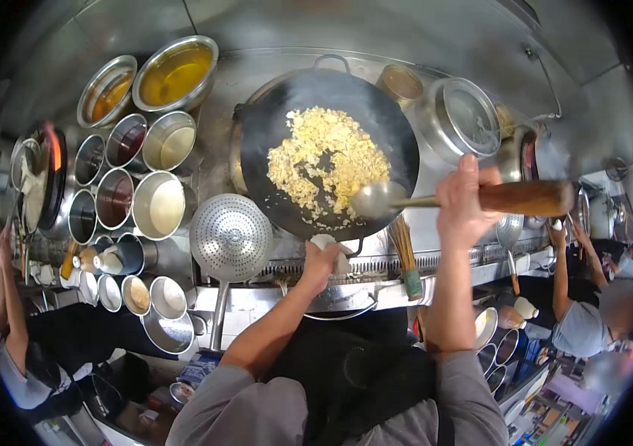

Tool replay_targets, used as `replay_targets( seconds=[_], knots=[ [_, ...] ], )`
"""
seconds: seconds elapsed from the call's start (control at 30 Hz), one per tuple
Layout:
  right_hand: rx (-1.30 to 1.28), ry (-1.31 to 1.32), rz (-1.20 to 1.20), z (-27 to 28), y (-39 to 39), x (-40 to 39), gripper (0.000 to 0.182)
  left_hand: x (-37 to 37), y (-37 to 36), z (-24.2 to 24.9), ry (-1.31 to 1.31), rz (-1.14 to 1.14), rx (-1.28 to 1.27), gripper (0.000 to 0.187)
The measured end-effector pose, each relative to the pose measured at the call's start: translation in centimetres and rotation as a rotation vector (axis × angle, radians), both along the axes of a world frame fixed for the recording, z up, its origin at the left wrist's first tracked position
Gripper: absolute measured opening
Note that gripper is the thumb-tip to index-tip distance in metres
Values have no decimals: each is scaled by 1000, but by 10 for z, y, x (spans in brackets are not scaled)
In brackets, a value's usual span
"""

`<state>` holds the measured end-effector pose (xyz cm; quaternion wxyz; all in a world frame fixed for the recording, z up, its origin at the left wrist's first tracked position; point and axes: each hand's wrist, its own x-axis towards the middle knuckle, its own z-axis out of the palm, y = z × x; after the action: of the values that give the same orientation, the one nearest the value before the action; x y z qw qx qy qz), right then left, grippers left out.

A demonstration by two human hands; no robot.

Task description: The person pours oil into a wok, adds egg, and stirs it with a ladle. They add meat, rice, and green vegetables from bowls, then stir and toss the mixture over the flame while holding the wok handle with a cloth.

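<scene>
Yellow, egg-like crumbled food lies in a dark wok in front of me. My left hand is closed around a pale folded cloth and presses it on the wok's near rim, beside the near loop handle. My right hand is wrapped round the shaft of a ladle, just ahead of its wooden handle. The ladle's metal bowl rests low in the wok, at the right edge of the food.
Left of the wok stand steel pots of sauces and two basins of yellow liquid. A perforated skimmer lies nearer. On the right are a bamboo brush and a steel pot. Other people work at both sides.
</scene>
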<state>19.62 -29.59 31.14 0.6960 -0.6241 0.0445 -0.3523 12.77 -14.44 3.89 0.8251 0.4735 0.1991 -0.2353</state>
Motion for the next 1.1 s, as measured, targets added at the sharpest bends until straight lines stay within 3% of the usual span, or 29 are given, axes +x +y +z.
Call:
replay_targets(
  seconds=[0.1,0.17,0.23,0.27,0.3,0.37,0.43,0.5,0.6,0.63,0.7,0.77,0.8,0.83,0.93,1.0,1.03,1.1],
  knots=[
    [35,-120,-32,-82,2,43,35,1,-10,-9,-15,83,96,23],
    [128,-108,55,-56,1,56,35,4,-8,-17,-50,42,124,26],
    [102,72,-103,-14,-14,58,36,5,-3,1,-26,-6,101,40],
    [65,10,-182,-6,-31,60,37,5,-4,-8,-50,10,80,39],
    [113,-117,-113,-10,-47,63,38,8,-3,-4,-48,12,84,39],
    [123,-148,-125,-53,-30,83,38,6,-4,6,-9,10,111,30],
    [205,-82,34,-73,-5,87,32,8,-1,3,-45,-72,26,22],
    [189,28,266,-53,0,86,32,8,1,6,-80,-72,69,15],
    [6,138,171,4,5,89,32,8,-3,-12,-73,-9,143,16],
    [89,96,150,23,9,89,33,7,-3,-11,-74,9,143,16],
    [114,-195,199,20,-1,101,32,9,-4,-7,-65,-30,121,19],
    [134,-152,164,-16,12,111,32,11,-6,0,-23,27,96,22],
    [-10,-173,177,-55,22,118,31,10,-7,2,21,62,63,24],
    [88,-54,347,-64,23,112,31,9,-7,2,15,66,72,24],
    [-72,175,440,-11,34,86,32,6,-6,1,137,108,119,28],
    [-164,109,387,17,42,80,32,16,-1,23,130,68,-116,29],
    [-159,100,391,18,42,81,32,19,0,34,121,73,-110,29],
    [98,-217,351,9,41,83,31,18,4,48,154,-91,-268,28]
  ],
)
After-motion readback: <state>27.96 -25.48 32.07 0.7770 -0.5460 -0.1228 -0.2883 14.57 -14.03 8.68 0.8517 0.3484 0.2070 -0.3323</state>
